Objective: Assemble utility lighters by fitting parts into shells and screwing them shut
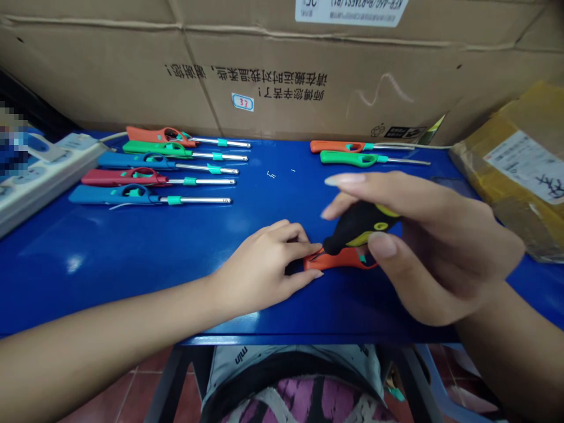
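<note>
An orange gas lighter [339, 258] lies on the blue table in front of me. My left hand [282, 258] pinches its handle end between thumb and fingers. In my right hand [436, 247] is a black and yellow screwdriver [359, 226], tilted, its thin shaft pointing down at the lighter's handle end. Whether the tip sits in a screw is too small to tell. The lighter's far end is hidden behind my right hand. Several tiny pale screws or pins [271, 174] lie farther back on the table.
Several long lighters [150, 160] in orange, green, blue and red lie in a row at the back left. An orange lighter [337, 146] and a green lighter [348, 158] lie at the back right. A large cardboard box [132, 76], a taped parcel [506, 158] and a power strip [48, 170] border the table.
</note>
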`<state>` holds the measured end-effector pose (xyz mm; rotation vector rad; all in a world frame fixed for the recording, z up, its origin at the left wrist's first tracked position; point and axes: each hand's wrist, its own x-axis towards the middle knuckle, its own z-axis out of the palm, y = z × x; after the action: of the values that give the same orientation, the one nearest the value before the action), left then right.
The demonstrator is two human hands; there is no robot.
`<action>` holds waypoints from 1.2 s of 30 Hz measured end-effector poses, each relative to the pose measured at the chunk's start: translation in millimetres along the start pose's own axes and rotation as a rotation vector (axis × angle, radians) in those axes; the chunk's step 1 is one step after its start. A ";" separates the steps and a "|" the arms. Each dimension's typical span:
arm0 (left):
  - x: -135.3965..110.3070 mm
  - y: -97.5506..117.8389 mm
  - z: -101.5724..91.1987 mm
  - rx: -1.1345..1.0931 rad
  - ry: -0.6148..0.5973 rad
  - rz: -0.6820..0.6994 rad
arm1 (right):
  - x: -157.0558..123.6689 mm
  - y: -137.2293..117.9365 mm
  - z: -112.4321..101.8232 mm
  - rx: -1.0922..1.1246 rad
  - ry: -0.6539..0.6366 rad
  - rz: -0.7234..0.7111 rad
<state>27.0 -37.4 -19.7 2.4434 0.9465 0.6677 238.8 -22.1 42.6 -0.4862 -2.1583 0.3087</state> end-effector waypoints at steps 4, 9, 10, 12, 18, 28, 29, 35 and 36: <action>-0.5 -0.2 0.4 -0.006 -0.002 -0.002 | 1.9 2.1 -3.2 -0.156 0.002 -0.069; 0.2 0.2 -0.6 -0.003 -0.006 0.006 | 0.5 1.5 -5.0 -0.011 -0.112 0.029; 0.2 0.2 -0.6 -0.004 -0.008 0.004 | 0.2 1.3 -4.7 0.006 -0.103 0.028; 0.0 0.1 -0.3 -0.003 -0.002 0.004 | 0.6 1.5 -3.9 0.000 -0.063 -0.043; -0.6 -0.7 0.8 0.010 0.004 0.014 | 1.6 3.4 -3.9 -0.092 0.002 -0.096; -1.4 -1.3 1.1 0.018 -0.003 0.023 | 6.0 -0.7 -7.2 -0.094 -0.121 -0.090; -1.3 -1.2 0.9 0.013 -0.011 0.019 | 6.2 -1.8 -8.2 -0.112 -0.106 -0.099; -0.3 -0.3 0.5 -0.007 -0.001 -0.009 | 0.2 -8.7 -11.9 -0.111 0.008 -0.016; -0.3 -0.4 0.6 -0.012 0.003 -0.007 | 0.7 -8.8 -13.1 -0.121 -0.021 -0.006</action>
<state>27.0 -37.6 -20.4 2.4281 0.9489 0.6725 247.0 -29.0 54.1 -0.5465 -2.2069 0.1815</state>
